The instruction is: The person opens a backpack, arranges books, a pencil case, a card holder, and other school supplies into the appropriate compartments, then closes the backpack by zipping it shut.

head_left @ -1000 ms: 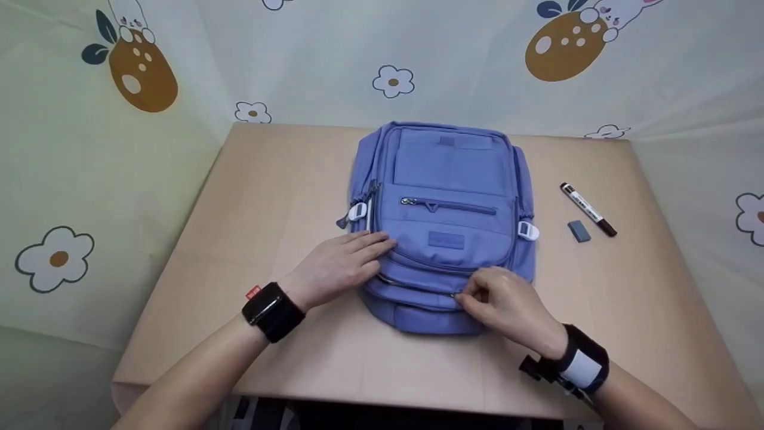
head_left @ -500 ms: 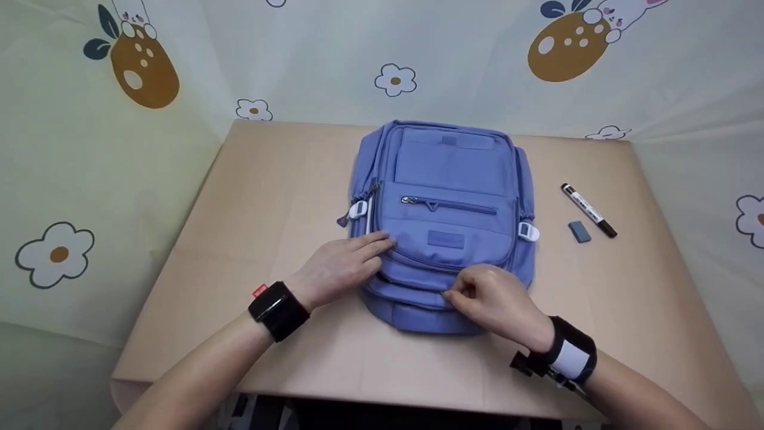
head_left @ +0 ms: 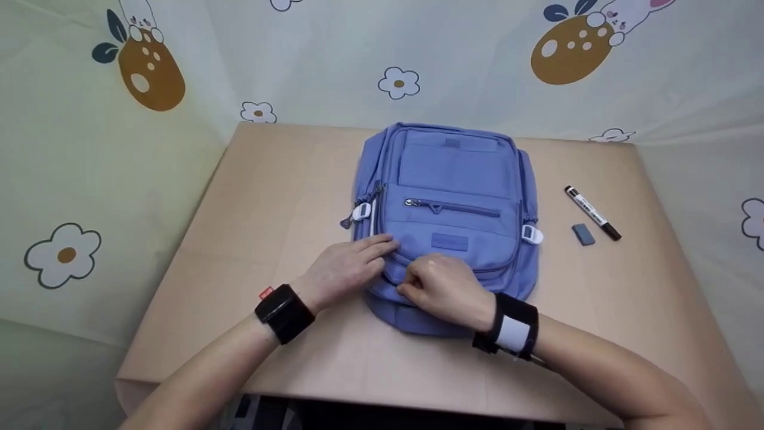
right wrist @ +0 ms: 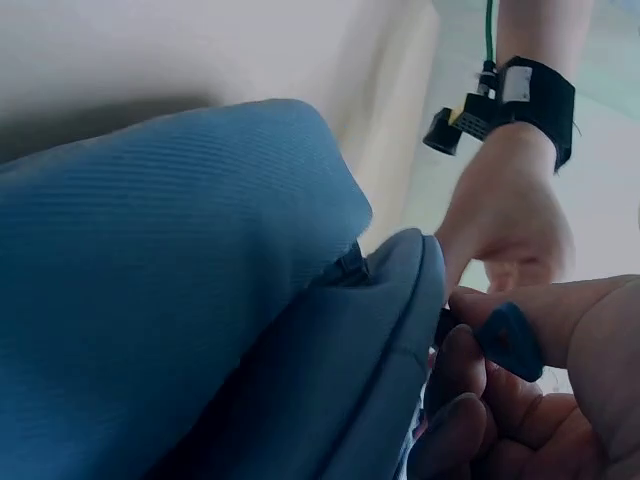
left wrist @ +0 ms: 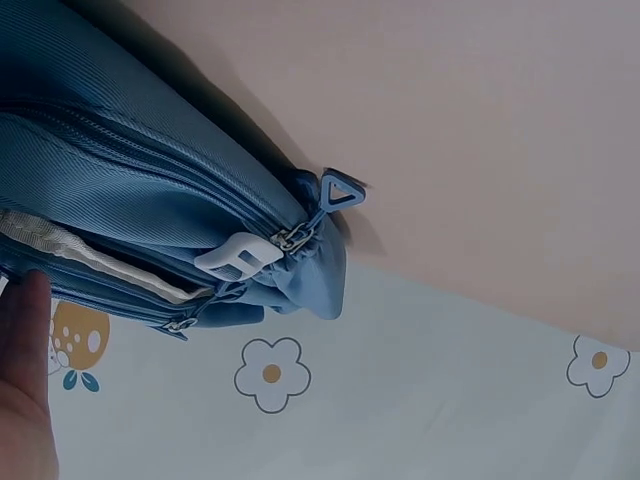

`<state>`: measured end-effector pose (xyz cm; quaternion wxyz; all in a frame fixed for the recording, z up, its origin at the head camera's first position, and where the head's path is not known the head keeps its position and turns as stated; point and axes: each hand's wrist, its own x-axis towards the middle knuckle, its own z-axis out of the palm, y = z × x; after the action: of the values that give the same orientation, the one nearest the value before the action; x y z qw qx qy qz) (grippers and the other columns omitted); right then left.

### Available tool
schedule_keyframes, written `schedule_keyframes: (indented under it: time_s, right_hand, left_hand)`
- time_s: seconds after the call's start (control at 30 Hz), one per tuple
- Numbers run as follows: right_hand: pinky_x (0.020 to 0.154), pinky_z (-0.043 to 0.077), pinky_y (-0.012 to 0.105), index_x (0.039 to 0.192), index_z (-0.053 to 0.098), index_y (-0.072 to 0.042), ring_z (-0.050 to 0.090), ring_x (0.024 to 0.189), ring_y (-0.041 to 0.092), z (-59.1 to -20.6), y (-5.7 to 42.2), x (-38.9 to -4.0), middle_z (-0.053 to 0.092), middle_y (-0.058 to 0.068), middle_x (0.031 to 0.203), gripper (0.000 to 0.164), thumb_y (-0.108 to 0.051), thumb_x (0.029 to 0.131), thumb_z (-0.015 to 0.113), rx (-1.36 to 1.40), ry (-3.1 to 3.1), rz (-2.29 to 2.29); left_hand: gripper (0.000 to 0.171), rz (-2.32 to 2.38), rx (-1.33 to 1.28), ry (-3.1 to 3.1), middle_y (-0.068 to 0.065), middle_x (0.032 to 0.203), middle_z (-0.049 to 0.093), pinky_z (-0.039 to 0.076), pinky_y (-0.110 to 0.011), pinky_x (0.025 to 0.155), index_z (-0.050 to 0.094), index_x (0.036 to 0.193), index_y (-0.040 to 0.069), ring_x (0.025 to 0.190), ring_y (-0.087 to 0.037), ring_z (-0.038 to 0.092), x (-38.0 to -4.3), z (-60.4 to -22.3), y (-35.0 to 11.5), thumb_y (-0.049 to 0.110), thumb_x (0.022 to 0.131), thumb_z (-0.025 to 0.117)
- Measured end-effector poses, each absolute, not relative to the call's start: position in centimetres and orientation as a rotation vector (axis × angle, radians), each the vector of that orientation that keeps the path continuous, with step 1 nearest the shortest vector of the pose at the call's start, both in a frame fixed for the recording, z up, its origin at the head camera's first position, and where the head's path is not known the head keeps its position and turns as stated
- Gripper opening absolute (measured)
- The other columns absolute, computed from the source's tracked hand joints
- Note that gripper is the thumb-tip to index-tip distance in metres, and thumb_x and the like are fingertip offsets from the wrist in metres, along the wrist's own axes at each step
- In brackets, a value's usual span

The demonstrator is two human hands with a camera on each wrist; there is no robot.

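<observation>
A blue backpack (head_left: 456, 167) lies front side up on the table, its lower end toward me. Fingers straight, my left hand (head_left: 346, 272) rests on the lower left edge of the bag. My right hand (head_left: 450, 292) is at the lower front pocket, close to the left hand. In the right wrist view, its thumb and fingers pinch a blue triangular zipper pull (right wrist: 510, 342). In the left wrist view, a side zipper with another triangular pull (left wrist: 342, 190) hangs beside a white buckle (left wrist: 238, 257). The right hand covers part of the pocket's zipper in the head view.
To the right of the backpack lie a black-and-white marker (head_left: 592, 212) and a small grey-blue block (head_left: 583, 234). The brown-covered table (head_left: 280, 179) stands against patterned curtains (head_left: 322, 54) at the back and sides.
My right hand has moved left along the lower pocket's zipper, from the bag's right side to near the left hand. The left hand stays in place on the bag.
</observation>
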<state>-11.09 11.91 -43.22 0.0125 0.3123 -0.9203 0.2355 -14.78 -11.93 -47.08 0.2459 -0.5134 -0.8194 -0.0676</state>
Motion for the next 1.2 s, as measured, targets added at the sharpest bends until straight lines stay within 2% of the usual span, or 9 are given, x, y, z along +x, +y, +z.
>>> schedule_keyframes:
  time_s: [0.23,0.33,0.43,0.63,0.77,0.87,1.03,1.2]
  right_hand:
    - [0.062,0.049,0.03,0.082,0.075,-0.019,0.058,0.068,0.009,-43.5,12.9,-11.2,0.063,-0.01,0.073,0.012,-0.029,0.086,0.081,0.983,-2.879,0.754]
    - [0.063,0.049,0.031,0.083,0.076,-0.018,0.057,0.069,0.01,-43.4,13.5,-11.0,0.063,-0.01,0.073,0.01,-0.026,0.086,0.081,0.985,-2.878,0.76]
    - [0.066,0.051,0.032,0.085,0.077,-0.017,0.06,0.073,0.01,-43.4,13.9,-11.0,0.066,-0.009,0.077,0.008,-0.024,0.087,0.081,0.977,-2.877,0.817]
    - [0.067,0.053,0.028,0.085,0.076,-0.02,0.062,0.071,0.004,-43.1,14.5,-11.0,0.068,-0.015,0.078,0.008,-0.025,0.091,0.079,0.965,-2.886,1.082]
    - [0.066,0.055,0.026,0.092,0.074,-0.022,0.064,0.072,0.002,-42.6,15.3,-10.8,0.069,-0.017,0.081,0.005,-0.026,0.093,0.077,0.936,-2.926,1.247]
    - [0.069,0.056,0.028,0.098,0.073,-0.019,0.066,0.076,0.004,-42.1,16.4,-10.8,0.07,-0.013,0.086,0.005,-0.023,0.096,0.074,0.902,-2.911,1.258]
    - [0.078,0.056,0.034,0.101,0.077,-0.014,0.067,0.086,0.01,-42.3,18.5,-10.9,0.073,-0.006,0.095,0.007,-0.016,0.095,0.075,0.957,-2.817,0.975]
    - [0.077,0.056,0.037,0.099,0.079,-0.011,0.066,0.087,0.016,-43.8,19.9,-10.3,0.072,-0.001,0.093,0.013,-0.017,0.088,0.081,1.101,-2.722,0.695]
  left_hand:
    - [0.006,-0.224,-1.393,-2.264,-0.012,0.14,0.062,0.051,-0.032,0.099,0.062,0.091,0.004,0.134,-0.025,0.055,-14.4,-46.8,-11.8,-0.001,0.094,0.059]
    - [0.002,-0.279,-1.388,-2.255,-0.013,0.138,0.063,0.049,-0.036,0.104,0.066,0.091,0.004,0.133,-0.028,0.056,-14.1,-46.6,-11.4,0.004,0.091,0.064]
    - [0.009,-0.371,-1.41,-2.232,-0.011,0.131,0.067,0.047,-0.038,0.107,0.072,0.094,0.008,0.127,-0.029,0.059,-13.5,-46.5,-10.5,0.015,0.088,0.071]
    - [0.024,-0.456,-1.398,-2.332,-0.001,0.113,0.068,0.049,-0.035,0.095,0.076,0.097,0.015,0.109,-0.021,0.06,-12.3,-46.3,-8.3,0.036,0.087,0.08]
    - [0.016,-0.565,-1.34,-2.422,0.003,0.106,0.068,0.05,-0.033,0.089,0.076,0.09,0.017,0.102,-0.018,0.06,-11.8,-46.3,-7.7,0.031,0.086,0.083]
    - [0.013,-0.637,-1.312,-2.455,0.003,0.103,0.067,0.049,-0.034,0.084,0.074,0.088,0.018,0.098,-0.018,0.059,-11.5,-46.3,-7.8,0.029,0.087,0.082]
    - [0.01,-0.719,-1.263,-2.446,0.003,0.096,0.066,0.047,-0.033,0.078,0.072,0.091,0.017,0.089,-0.018,0.057,-11.3,-46.4,-8.4,0.027,0.092,0.077]
    - [0.008,-0.765,-1.197,-2.413,0.004,0.091,0.07,0.049,-0.033,0.077,0.07,0.094,0.014,0.085,-0.017,0.06,-11.3,-46.3,-9.1,0.019,0.092,0.076]
